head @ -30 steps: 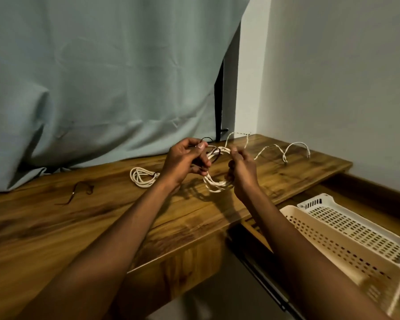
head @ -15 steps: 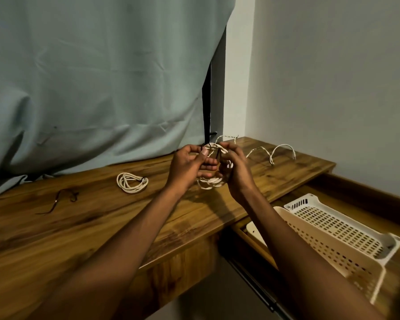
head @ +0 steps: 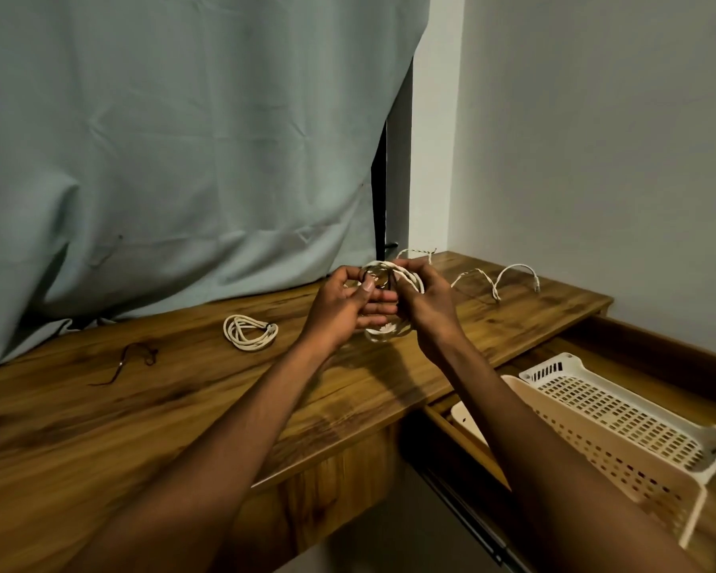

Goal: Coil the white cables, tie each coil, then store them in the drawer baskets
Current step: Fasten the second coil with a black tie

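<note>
Both hands hold one white cable coil (head: 406, 277) above the wooden desk (head: 182, 407). My left hand (head: 344, 308) grips its left side, with a thin dark tie (head: 383, 279) at the fingertips. My right hand (head: 426, 308) pinches the coil's top right. The coil's lower loop (head: 383, 333) shows under the hands. A tied white coil (head: 249, 332) lies on the desk to the left. A loose white cable (head: 497, 279) sprawls at the desk's far right. Two perforated baskets, cream (head: 621, 457) and white (head: 621, 407), sit in the open drawer at right.
A dark loose tie (head: 131, 361) lies on the desk at left. A pale green curtain (head: 182, 159) hangs behind the desk and touches its back edge. A grey wall (head: 596, 159) bounds the right side. The drawer's wooden front (head: 464, 440) juts out below the desk edge.
My hands have come closer together around the coil and lifted it slightly. The view has shifted to the right, so the desk things sit further left.
</note>
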